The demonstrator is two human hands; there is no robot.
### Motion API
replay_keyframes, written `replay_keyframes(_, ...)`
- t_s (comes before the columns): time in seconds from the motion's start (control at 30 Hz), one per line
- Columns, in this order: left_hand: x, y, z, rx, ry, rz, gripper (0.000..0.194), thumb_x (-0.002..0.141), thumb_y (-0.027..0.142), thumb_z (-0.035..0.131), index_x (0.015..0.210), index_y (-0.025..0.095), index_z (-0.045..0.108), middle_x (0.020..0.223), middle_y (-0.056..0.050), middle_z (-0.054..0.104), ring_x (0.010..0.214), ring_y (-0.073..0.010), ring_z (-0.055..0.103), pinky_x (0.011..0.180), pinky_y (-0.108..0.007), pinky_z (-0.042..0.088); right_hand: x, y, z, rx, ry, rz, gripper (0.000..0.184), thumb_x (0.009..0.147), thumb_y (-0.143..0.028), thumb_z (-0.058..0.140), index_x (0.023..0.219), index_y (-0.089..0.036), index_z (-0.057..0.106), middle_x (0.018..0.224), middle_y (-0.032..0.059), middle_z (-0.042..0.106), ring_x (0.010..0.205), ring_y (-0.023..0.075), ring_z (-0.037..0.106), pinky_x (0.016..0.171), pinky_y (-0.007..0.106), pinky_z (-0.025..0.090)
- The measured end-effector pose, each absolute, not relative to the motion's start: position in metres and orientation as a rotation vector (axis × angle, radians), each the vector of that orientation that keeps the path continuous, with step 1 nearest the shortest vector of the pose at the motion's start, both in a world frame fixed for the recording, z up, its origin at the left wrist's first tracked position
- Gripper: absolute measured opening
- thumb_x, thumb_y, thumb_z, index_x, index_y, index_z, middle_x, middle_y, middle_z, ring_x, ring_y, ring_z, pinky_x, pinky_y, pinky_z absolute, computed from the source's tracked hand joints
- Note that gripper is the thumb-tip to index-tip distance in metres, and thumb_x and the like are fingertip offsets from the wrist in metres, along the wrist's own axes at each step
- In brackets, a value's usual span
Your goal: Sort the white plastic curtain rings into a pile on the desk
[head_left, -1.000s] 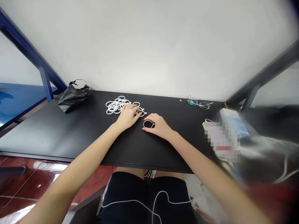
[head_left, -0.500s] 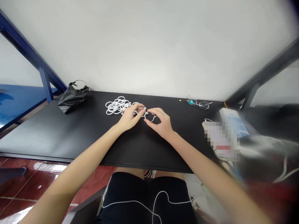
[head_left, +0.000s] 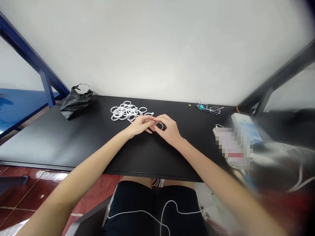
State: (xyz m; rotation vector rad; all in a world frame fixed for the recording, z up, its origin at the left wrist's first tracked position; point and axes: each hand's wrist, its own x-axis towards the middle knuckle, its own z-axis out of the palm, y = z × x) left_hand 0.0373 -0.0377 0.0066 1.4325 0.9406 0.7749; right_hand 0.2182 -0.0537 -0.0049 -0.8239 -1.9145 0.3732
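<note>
A small white ring [head_left: 161, 126], which looks like a plastic curtain ring, is held between my two hands just above the black table. My right hand [head_left: 168, 127] has thumb and fingertips closed on it. Fingertips of my left hand [head_left: 140, 126] pinch at the ring's left side, touching the right fingertips. Most of the ring is hidden behind the fingers. Just beyond my left hand lies a loose pile of similar white rings [head_left: 123, 111], several with a small knob. One ring [head_left: 143, 109] sits at the pile's right edge.
On the black table [head_left: 81, 141], a crumpled black plastic bag [head_left: 76, 102] stands at the left. Eyeglasses [head_left: 209, 108] lie at the back right. A phone [head_left: 232, 147], a white box [head_left: 246, 127] and a clear plastic bag [head_left: 280, 157] occupy the right. A white cable [head_left: 140, 211] crosses my lap.
My left hand has shifted slightly down and right, away from the pile's edge, and its fingertips now meet my right hand at the ring. More of the pile shows.
</note>
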Motion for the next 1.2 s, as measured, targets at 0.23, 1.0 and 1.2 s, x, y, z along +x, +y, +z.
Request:
replay_keyframes(0.23,0.037,-0.035,0.007,1.361,1.026,0.898,0.037,0.079,0.044,0.071,0.100,0.015,0.064,0.086,-0.006,0.069,0.071,-0.0145,0.069,0.064,-0.028,0.059,0.226,-0.043,-0.015,-1.223,-2.031,0.413,0.009,0.075,-0.018,0.071,0.082,-0.020,0.066,0.085,0.0037,0.066,0.080,0.0195,0.060,0.076,0.036,0.050)
replay_keyframes(1.0,0.037,-0.037,0.008,1.546,0.999,0.887,0.037,0.077,0.045,0.072,0.096,0.013,0.068,0.078,-0.005,0.069,0.052,-0.0080,0.057,0.051,-0.022,0.053,0.221,-0.048,-0.006,-0.976,-1.658,0.643,0.007,0.081,-0.022,0.061,0.083,-0.019,0.067,0.080,0.0033,0.068,0.068,0.0155,0.068,0.067,0.030,0.059)
replay_keyframes(1.2,0.034,-0.035,0.014,1.480,1.063,1.016,0.034,0.075,0.047,0.072,0.088,0.015,0.070,0.072,-0.002,0.066,0.053,-0.0080,0.054,0.053,-0.022,0.052,0.219,-0.049,-0.009,-0.850,-1.682,0.880,0.018,0.078,-0.026,0.065,0.094,-0.019,0.069,0.086,0.0054,0.072,0.076,0.0172,0.071,0.073,0.032,0.060)
